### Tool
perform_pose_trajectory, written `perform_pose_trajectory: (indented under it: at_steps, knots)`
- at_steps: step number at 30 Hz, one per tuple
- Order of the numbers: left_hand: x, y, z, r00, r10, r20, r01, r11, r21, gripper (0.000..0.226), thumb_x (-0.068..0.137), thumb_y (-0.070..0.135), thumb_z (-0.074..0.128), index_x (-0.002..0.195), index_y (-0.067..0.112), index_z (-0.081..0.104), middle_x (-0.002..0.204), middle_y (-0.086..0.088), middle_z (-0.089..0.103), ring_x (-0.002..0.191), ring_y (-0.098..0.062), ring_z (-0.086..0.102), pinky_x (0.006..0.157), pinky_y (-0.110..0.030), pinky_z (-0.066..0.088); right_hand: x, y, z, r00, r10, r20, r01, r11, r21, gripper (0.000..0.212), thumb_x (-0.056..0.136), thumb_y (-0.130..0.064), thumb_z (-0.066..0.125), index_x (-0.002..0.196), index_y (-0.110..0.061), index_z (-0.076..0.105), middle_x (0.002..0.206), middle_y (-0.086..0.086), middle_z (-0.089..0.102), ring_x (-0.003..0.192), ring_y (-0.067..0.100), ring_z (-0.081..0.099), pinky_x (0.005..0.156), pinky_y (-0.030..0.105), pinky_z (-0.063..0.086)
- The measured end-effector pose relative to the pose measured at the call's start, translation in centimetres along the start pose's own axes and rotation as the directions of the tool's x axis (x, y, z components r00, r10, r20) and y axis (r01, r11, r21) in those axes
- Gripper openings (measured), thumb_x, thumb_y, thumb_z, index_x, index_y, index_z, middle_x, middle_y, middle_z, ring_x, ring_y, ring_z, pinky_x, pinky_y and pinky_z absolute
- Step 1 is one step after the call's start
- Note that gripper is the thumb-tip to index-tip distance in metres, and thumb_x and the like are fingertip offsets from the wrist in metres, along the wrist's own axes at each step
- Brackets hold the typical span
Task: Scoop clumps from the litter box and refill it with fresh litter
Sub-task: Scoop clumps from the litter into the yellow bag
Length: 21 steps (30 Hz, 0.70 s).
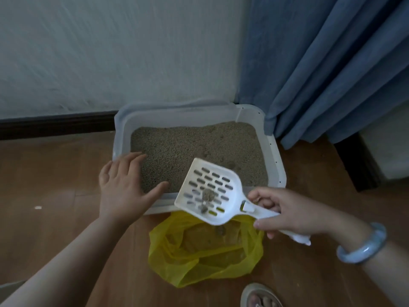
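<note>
Two hands at the litter box, one holding a loaded scoop.

Nearest, a sandalled foot [261, 295] shows at the bottom edge, and a yellow bag [205, 247] lies open on the wooden floor [55, 185], touching the box's near side. Above the bag's far edge, the right hand [292, 213], a pale blue bangle [363, 244] on its wrist, grips the handle of the white slotted scoop [208, 173], which carries a few grey clumps [208, 194]. The left hand [124, 187] is spread wide with straight fingers over the near-left corner of the white litter box [274, 151]; whether it touches is unclear. Grey-tan litter [188, 147] fills the box, which sits against a white wall [110, 52] beside a blue curtain [321, 63].
</note>
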<state>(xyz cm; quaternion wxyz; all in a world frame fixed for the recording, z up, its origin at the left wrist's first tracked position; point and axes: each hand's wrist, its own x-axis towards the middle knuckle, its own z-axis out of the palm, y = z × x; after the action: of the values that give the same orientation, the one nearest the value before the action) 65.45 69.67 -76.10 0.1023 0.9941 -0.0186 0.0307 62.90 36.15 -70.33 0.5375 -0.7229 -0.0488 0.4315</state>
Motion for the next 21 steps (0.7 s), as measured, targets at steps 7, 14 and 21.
perform_pose_trajectory:
  at_steps: [7,14,21]
  knots:
    - [-0.3,-0.3,0.1,1.000,-0.003,-0.024,0.002,1.000,-0.017,0.077,0.076,0.070,0.040,0.129,0.015,0.052,0.134,-0.005,0.050,0.130,-0.028,0.039,0.110,-0.051,0.026,1.1,2.6,1.3,0.967,0.196,0.160,-0.160,0.964,-0.213,0.034,0.081,-0.012,0.071,0.109,-0.020,0.053,0.068,-0.007,0.061,0.061,0.017,0.063,0.063,0.029,0.052]
    - [-0.4,-0.3,0.2,0.999,-0.017,-0.041,0.017,1.000,-0.006,0.077,0.075,0.068,0.041,0.127,0.013,0.053,0.132,-0.008,0.052,0.131,-0.028,0.037,0.109,-0.051,0.027,3.0,5.6,2.0,0.986,0.129,0.103,-0.083,0.928,-0.362,0.031,0.079,-0.023,0.074,0.103,-0.031,0.056,0.063,-0.011,0.060,0.058,0.007,0.057,0.057,0.020,0.043]
    - [-0.4,-0.3,0.4,0.999,-0.013,-0.052,0.013,1.000,-0.005,0.077,0.075,0.068,0.041,0.128,0.012,0.052,0.133,-0.007,0.052,0.131,-0.029,0.037,0.109,-0.051,0.027,3.3,7.3,2.3,1.000,0.019,0.020,-0.008,0.886,-0.463,0.027,0.091,-0.031,0.058,0.118,-0.035,0.062,0.100,-0.012,0.067,0.089,0.006,0.061,0.080,0.022,0.047]
